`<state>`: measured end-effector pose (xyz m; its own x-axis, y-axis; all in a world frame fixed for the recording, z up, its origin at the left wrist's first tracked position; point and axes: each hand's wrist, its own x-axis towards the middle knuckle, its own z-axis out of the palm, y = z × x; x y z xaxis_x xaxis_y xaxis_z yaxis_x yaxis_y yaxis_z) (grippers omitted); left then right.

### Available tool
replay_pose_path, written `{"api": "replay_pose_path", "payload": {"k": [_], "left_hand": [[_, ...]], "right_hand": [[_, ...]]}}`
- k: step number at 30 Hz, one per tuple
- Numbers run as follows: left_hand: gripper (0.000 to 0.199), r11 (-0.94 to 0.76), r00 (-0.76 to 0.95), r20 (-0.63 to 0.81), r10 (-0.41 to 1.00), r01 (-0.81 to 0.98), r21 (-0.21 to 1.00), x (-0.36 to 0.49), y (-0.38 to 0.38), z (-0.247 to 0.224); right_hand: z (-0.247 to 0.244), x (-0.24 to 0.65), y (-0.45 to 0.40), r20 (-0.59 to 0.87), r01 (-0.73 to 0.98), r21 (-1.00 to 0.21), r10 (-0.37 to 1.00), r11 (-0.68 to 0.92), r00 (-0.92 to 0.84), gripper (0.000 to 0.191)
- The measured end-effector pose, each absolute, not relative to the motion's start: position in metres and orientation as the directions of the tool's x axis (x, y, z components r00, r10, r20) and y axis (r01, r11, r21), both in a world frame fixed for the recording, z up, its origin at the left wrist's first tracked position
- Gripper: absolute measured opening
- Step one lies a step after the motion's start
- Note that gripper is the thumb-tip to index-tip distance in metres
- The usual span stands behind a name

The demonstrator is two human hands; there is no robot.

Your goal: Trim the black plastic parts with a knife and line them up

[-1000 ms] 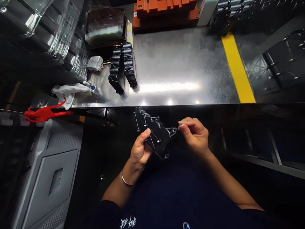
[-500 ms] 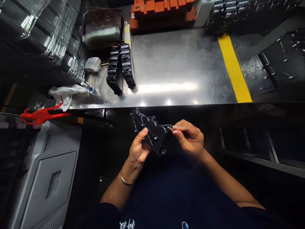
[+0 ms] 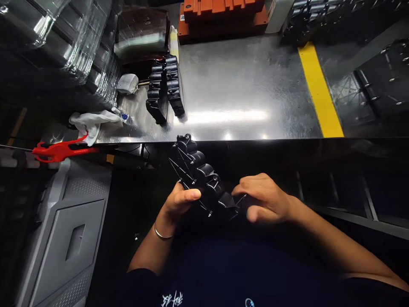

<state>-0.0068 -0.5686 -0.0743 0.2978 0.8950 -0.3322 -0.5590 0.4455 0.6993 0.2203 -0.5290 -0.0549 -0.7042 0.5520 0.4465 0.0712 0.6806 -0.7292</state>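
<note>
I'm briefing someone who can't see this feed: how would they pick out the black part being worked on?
Start at the metal bench with the yellow stripe, then come to its near edge. The person's left hand holds the black part there, tilted, rounded bumps down its right side. Two similar black parts stand on the bench; this one alone is in a hand.

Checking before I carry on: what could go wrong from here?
The black part is in the left hand, held off the table. The right hand has thumb and fingers apart near its lower end, contact unclear, so it could slip and fall. Its upper end looks close to the table edge and might knock there.
</note>
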Motion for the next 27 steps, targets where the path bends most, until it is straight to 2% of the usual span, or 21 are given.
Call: {"api": "replay_pose_path", "payload": {"k": [2, 7, 11, 14, 19, 23, 27], "left_hand": [[0.049, 0.446, 0.297, -0.334, 0.894, -0.543, 0.712, -0.007, -0.568, -0.075], [0.045, 0.472, 0.311, -0.355, 0.881, -0.583, 0.661, 0.001, -0.572, -0.083], [0.042, 0.477, 0.282, -0.392, 0.876, -0.632, 0.611, 0.006, -0.573, -0.087], [0.039, 0.463, 0.225, -0.437, 0.871, -0.673, 0.577, 0.009, -0.573, -0.089], [0.038, 0.486, 0.193, -0.523, 0.830, -0.711, 0.509, 0.014, -0.576, -0.092], [0.038, 0.496, 0.199, -0.556, 0.807, -0.739, 0.455, 0.018, -0.577, -0.093], [0.042, 0.497, 0.198, -0.586, 0.786, -0.765, 0.409, 0.023, -0.577, -0.092]], "right_hand": [[-0.050, 0.219, -0.527, 0.425, 0.079, -0.695, 0.497, 0.715, -0.757, 0.055], [-0.052, 0.216, -0.523, 0.450, 0.054, -0.645, 0.436, 0.763, -0.780, 0.053], [-0.057, 0.216, -0.520, 0.535, 0.160, -0.564, 0.506, 0.810, -0.677, 0.051], [-0.060, 0.216, -0.518, 0.545, 0.223, -0.552, 0.550, 0.803, -0.633, 0.050], [-0.058, 0.218, -0.517, 0.572, 0.273, -0.493, 0.544, 0.826, -0.613, 0.051], [-0.057, 0.217, -0.516, 0.567, 0.316, -0.513, 0.592, 0.798, -0.572, 0.051], [-0.059, 0.217, -0.516, 0.553, 0.329, -0.466, 0.561, 0.821, -0.617, 0.053]]}}
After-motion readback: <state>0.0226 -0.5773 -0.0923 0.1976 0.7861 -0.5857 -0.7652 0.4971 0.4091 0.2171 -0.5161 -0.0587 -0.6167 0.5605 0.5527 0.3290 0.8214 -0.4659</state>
